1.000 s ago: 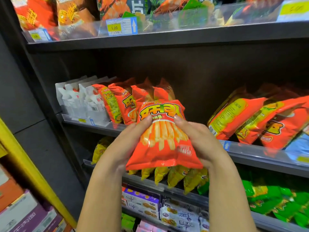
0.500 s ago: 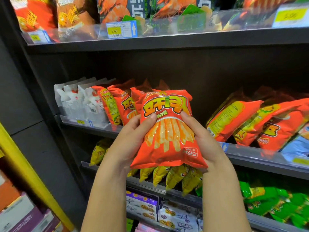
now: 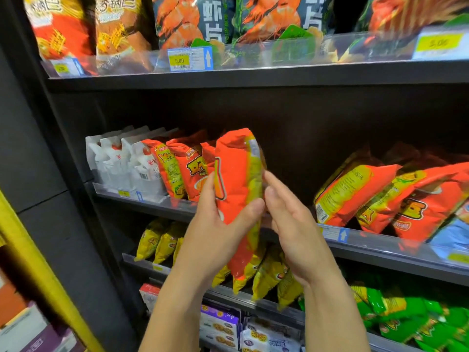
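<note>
The snack bag (image 3: 238, 174) has turned edge-on. The left hand (image 3: 215, 232) clamps it and the right hand (image 3: 291, 224) rests loose-fingered against its side, probably ready to slot into the shelf row (image 3: 182, 168).

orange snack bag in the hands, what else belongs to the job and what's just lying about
In the job: orange snack bag, left hand, right hand, matching bags on the shelf.
Lying about: white packs, yellow bags, green bags, price tag.

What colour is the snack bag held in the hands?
The snack bag is orange-red with a yellow-green panel; head view shows it.
</note>
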The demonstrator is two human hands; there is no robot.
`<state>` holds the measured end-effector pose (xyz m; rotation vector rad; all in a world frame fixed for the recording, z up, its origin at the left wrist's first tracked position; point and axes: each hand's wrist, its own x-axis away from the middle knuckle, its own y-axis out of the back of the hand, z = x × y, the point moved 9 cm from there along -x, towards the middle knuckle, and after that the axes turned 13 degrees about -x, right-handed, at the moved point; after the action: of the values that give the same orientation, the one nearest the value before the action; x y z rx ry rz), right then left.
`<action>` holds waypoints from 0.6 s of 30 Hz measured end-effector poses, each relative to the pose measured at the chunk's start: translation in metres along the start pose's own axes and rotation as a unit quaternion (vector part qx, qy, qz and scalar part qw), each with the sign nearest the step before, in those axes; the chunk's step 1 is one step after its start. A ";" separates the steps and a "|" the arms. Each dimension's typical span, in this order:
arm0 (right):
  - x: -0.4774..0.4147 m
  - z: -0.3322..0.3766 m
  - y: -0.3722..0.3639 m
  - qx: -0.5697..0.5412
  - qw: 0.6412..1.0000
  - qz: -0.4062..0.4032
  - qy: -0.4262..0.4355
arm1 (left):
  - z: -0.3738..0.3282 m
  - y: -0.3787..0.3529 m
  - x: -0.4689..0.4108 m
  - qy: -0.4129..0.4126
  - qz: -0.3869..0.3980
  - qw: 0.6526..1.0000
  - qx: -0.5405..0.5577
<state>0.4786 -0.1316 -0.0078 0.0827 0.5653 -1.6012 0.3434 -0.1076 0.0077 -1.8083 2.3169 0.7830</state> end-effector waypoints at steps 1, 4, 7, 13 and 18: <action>0.003 0.001 0.001 0.012 1.000 -0.002 0.005 | 0.001 0.003 0.001 0.001 -0.004 1.000 0.013; 0.004 0.012 0.007 0.016 0.998 -0.030 0.049 | 0.009 0.011 0.002 0.032 0.003 0.995 0.098; 0.002 0.010 0.013 -0.011 0.998 -0.045 0.037 | 0.016 0.010 0.005 0.073 0.026 0.978 0.194; 0.009 -0.008 -0.003 -0.105 0.991 0.027 -0.082 | 0.017 0.000 0.009 0.082 0.085 0.959 0.259; 0.006 -0.003 0.009 -0.057 0.997 -0.008 -0.061 | 0.022 0.003 0.006 0.083 0.090 0.972 0.199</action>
<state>0.4852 -0.1363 -0.0154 -0.1038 0.5616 -1.5739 0.3333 -0.1025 -0.0125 -1.5565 2.5376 0.1608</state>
